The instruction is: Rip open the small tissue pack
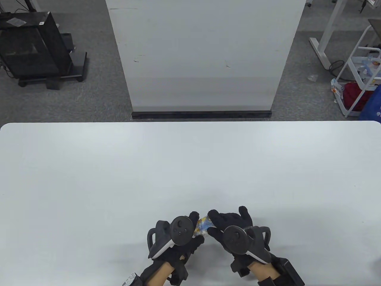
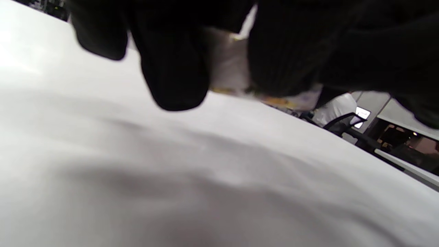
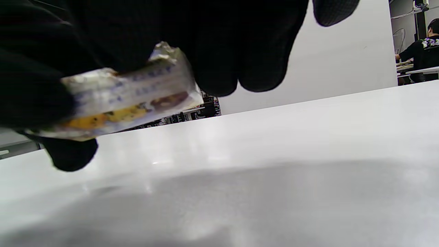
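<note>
Tissue pack (image 1: pixel 203 227): a small packet with a white wrapper printed in blue and yellow, held between both hands above the near edge of the white surface (image 1: pixel 190 166), close to the middle of that edge. In the table view only a narrow strip of the packet shows between the 2 gloves.

The left hand (image 1: pixel 178 235) grips the packet's left end; its black-gloved fingers (image 1: pixel 195 217) curl over the top of the wrapper, and a round tracker sits on the back of the hand. In the left wrist view the fingers (image 2: pixel 175 72) hang down in front of the packet (image 2: pixel 230 65), which shows as a pale blurred patch with a yellow edge; the grip itself is too blurred to read in detail.

The right hand (image 1: pixel 235 231) holds the packet's right end. Its thumb (image 1: pixel 215 217) and the nearest fingers close on the wrapper while the outer fingers (image 1: pixel 244 212) spread loosely away toward the far side. In the right wrist view the packet (image 3: pixel 127 97) sits tilted, its right end higher, pinched between gloved fingers (image 3: pixel 233 58) above and a gloved finger below, and clear of the surface (image 3: pixel 274 164), where the hands cast a soft shadow. The wrapper's upper corner looks crumpled; whether it is torn cannot be told.

Beyond the surface stands a white partition (image 1: pixel 205 53), with a black cabinet (image 1: pixel 32 47) on the grey floor to its left and a white wire cart (image 1: pixel 361 74) to its right.
</note>
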`<act>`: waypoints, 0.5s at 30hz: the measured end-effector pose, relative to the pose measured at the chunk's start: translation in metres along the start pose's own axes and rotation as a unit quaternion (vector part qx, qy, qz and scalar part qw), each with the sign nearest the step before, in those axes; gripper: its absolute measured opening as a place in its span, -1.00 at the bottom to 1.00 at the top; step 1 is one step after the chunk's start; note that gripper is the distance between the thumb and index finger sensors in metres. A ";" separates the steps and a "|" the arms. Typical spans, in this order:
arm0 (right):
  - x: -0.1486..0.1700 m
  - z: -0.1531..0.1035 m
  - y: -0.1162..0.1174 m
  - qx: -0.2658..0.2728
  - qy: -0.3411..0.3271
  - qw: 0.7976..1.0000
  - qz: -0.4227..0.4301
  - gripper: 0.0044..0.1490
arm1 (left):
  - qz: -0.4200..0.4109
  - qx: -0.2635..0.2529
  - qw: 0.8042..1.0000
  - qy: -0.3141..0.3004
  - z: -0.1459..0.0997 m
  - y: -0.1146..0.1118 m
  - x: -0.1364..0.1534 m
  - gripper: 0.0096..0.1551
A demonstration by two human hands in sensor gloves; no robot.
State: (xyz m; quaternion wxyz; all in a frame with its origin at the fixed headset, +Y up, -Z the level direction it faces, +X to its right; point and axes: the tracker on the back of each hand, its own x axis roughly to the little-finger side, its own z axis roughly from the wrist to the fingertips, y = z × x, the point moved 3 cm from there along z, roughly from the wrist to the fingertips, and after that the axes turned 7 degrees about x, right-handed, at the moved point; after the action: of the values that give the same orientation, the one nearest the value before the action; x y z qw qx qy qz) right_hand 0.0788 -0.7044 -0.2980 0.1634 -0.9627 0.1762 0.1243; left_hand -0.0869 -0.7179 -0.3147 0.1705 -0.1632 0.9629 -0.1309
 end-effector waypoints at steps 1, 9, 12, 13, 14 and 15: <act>0.000 0.000 0.000 0.006 -0.001 1.000 -0.007 -0.27 | 0.000 0.004 1.000 -0.003 0.000 -0.001 -0.002 -0.10; -0.001 -0.001 -0.006 0.040 -0.004 0.999 -0.017 -0.42 | -0.022 0.003 1.000 -0.003 -0.002 -0.001 -0.004 -0.11; 0.001 -0.001 -0.007 0.051 0.002 0.998 -0.023 -0.45 | -0.031 0.010 0.999 -0.001 -0.001 -0.004 -0.005 -0.12; 0.002 -0.001 -0.007 0.053 0.006 0.998 -0.019 -0.46 | -0.032 0.011 0.999 -0.002 0.000 -0.004 -0.005 -0.12; 0.004 0.000 -0.007 0.053 0.012 0.998 -0.013 -0.46 | -0.034 0.011 0.999 -0.001 0.000 -0.005 -0.004 -0.12; 0.005 -0.001 -0.008 0.055 0.014 0.998 -0.009 -0.46 | -0.035 0.010 0.999 -0.001 0.000 -0.004 -0.005 -0.12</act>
State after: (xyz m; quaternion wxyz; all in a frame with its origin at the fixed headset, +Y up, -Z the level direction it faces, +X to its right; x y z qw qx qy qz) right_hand 0.0866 -0.6992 -0.2969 0.2151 -0.9555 0.1761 0.0991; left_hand -0.0816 -0.7203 -0.3120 0.1688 -0.1957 0.9548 -0.1467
